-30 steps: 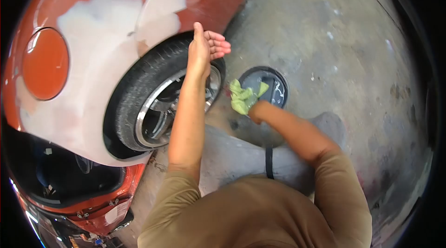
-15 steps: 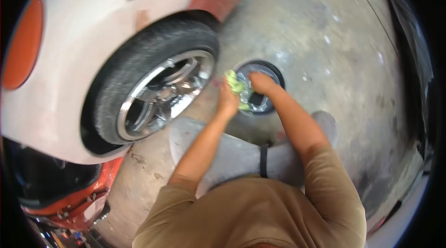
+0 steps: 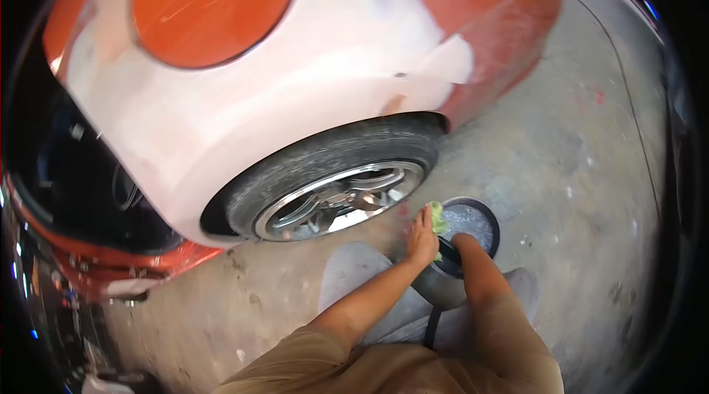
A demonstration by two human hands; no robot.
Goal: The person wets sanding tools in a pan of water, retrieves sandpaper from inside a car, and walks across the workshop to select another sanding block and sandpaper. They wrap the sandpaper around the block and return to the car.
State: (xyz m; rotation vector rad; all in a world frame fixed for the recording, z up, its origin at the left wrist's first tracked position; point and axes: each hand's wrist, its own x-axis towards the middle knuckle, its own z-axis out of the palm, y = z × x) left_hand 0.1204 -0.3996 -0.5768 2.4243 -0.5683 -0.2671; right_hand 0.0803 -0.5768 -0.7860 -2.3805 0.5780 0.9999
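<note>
Cloth (image 3: pixel 438 217), seemingly crumpled, against left fingers (image 3: pixel 423 223), round black bucket (image 3: pixel 496 234)

Orange flap (image 3: pixel 214 6) in pale car panel (image 3: pixel 317 73); silver-rimmed wheel (image 3: pixel 337 197); concrete floor (image 3: pixel 561 180).

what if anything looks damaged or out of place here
The car looks odd: large whitish patches with ragged edges break up its orange-red paint above the wheel, while the round fuel flap is solid orange. The bucket appears upright.
</note>
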